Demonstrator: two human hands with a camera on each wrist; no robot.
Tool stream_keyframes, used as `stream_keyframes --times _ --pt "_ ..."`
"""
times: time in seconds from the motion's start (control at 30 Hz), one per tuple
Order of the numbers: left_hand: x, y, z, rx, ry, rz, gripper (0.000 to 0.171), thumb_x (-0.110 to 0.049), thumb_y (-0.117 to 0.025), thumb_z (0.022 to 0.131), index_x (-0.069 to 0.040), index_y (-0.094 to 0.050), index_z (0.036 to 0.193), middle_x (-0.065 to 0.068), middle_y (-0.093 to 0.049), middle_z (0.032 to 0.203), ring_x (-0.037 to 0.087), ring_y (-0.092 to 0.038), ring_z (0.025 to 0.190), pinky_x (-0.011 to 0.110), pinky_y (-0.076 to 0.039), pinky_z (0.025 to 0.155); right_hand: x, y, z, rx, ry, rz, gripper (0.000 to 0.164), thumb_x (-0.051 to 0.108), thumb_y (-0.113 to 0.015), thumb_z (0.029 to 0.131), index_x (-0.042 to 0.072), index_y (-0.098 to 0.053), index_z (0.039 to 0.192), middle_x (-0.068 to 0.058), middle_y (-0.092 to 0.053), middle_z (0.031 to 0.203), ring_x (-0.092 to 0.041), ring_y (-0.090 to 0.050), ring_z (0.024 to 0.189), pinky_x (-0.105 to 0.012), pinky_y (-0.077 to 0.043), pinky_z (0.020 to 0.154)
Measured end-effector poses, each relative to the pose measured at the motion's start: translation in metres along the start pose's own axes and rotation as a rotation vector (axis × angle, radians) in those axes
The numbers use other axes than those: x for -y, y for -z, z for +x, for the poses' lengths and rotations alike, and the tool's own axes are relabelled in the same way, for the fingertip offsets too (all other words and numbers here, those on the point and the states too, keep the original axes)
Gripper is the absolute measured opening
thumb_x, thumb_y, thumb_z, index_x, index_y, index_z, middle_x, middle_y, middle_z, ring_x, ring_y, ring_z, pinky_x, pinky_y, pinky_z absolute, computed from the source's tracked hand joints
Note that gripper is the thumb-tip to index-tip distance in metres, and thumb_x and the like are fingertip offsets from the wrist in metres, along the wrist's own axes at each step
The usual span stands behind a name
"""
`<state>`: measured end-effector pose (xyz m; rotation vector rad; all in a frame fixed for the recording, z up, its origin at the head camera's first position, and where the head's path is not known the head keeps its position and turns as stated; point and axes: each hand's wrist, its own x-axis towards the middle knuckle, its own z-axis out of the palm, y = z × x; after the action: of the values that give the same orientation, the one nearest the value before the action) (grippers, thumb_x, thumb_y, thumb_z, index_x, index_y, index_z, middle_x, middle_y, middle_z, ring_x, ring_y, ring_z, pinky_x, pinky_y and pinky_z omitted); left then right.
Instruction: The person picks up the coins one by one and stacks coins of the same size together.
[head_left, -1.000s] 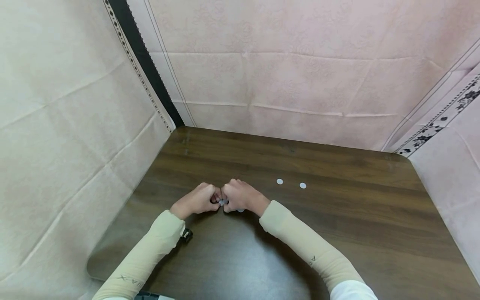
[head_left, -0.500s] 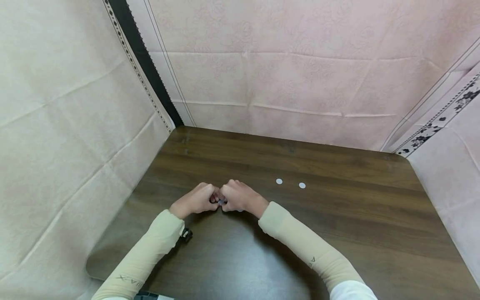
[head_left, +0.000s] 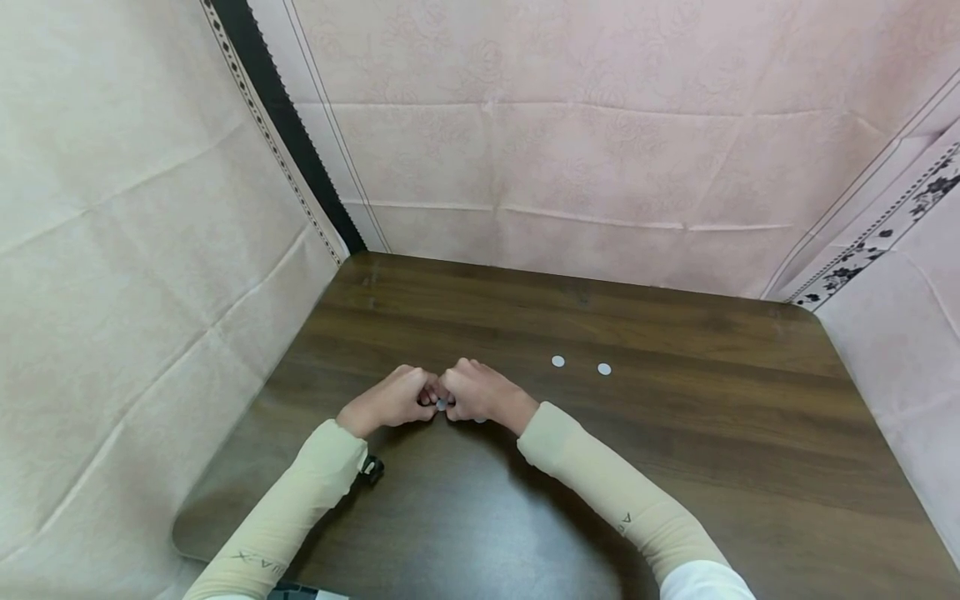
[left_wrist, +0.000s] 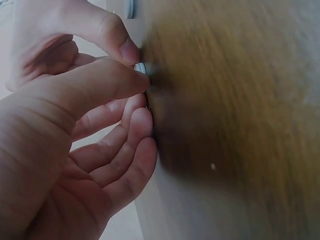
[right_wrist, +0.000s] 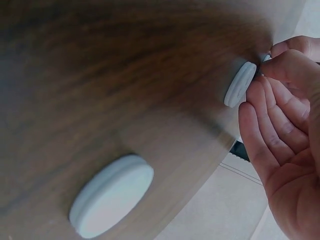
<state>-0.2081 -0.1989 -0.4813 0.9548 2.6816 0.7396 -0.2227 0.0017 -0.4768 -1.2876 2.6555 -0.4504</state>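
Both hands meet over the wooden table [head_left: 480, 517], left of its middle. Between their fingertips is a small white disc [left_wrist: 140, 67], thin and round, mostly covered by the digits. My left hand [head_left: 390, 402] pinches it, with the thumb over its near face and the other fingers curled beneath. From the other side my right hand [head_left: 483, 392] pinches the same disc, thumb tip close to the left thumb. A second white disc [right_wrist: 241, 84] lies on the table right beside the right fingers, partly hidden under that hand in the head view.
Two more white discs, a left one [head_left: 558, 361] and a right one [head_left: 604, 369], lie flat on the table beyond the right hand. Pale cloth [head_left: 585, 167] hangs behind the table and at both sides. A dark device [head_left: 371, 469] shows at the left wrist.
Both hands stay in nearly the same place, fingertips together. In the head view the disc between them shows a slightly rounder face than before.
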Motion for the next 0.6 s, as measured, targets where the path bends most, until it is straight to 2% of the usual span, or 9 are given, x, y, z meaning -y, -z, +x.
stream_keyframes --times 0.13,0.6 --pt "-0.0002 -0.0002 -0.0006 0.007 0.010 -0.011 0.010 -0.002 -0.077 0.088 -0.008 -0.075 0.096 -0.001 -0.073 0.088 0.008 -0.066 0.081 0.021 -0.055 0.073 -0.0002 -0.0001 -0.0005 0.002 0.006 -0.007 0.031 0.008 -0.078 0.086 0.018 -0.061 0.061 0.013 -0.050 0.055 0.000 -0.045 0.054 -0.015 -0.040 0.053" --pt "0.0007 -0.0003 -0.0006 0.025 0.014 -0.010 0.010 -0.004 -0.076 0.089 -0.010 -0.075 0.097 0.000 -0.074 0.090 0.010 -0.067 0.084 0.022 -0.056 0.076 -0.0006 -0.0010 -0.0024 -0.010 0.068 -0.097 0.038 0.008 -0.078 0.085 0.019 -0.051 0.061 0.012 -0.035 0.056 -0.002 -0.036 0.056 -0.017 -0.035 0.055"
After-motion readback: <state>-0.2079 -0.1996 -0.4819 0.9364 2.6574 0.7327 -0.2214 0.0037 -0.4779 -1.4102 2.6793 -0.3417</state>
